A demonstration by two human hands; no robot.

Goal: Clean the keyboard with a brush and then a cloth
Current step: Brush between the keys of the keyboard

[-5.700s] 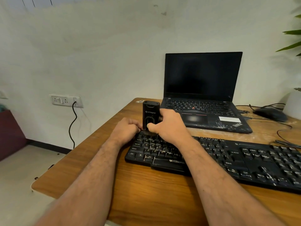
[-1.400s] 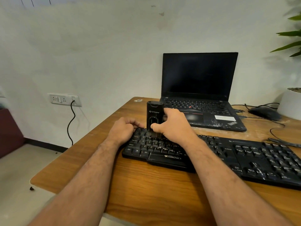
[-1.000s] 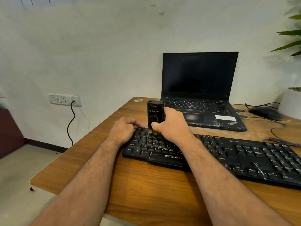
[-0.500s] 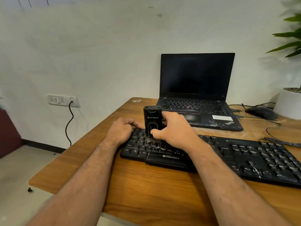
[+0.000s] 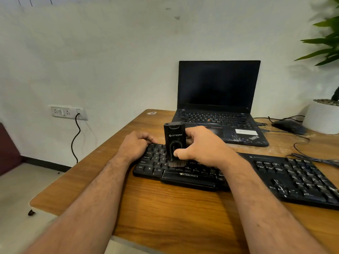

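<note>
black keyboard [image 5: 275,173], pale key legends, white zebronics logo. black brush [image 5: 174,138], white striff lettering, grey-brown bristles [image 5: 174,163]. brown wood-grain desk [image 5: 165,213]. black laptop [image 5: 218,99], red trackpoint. white plant pot [image 5: 321,118], green leaves.

Soft even indoor light, faint shadows on the wall [image 5: 110,52], plant [image 5: 326,43] blurred, wide-angle bending at edges

"STRIFF" on the brush [image 5: 174,142], "ZEBRONICS" on the keyboard [image 5: 189,175], seemingly "ThinkPad" on the laptop [image 5: 254,138]
</note>
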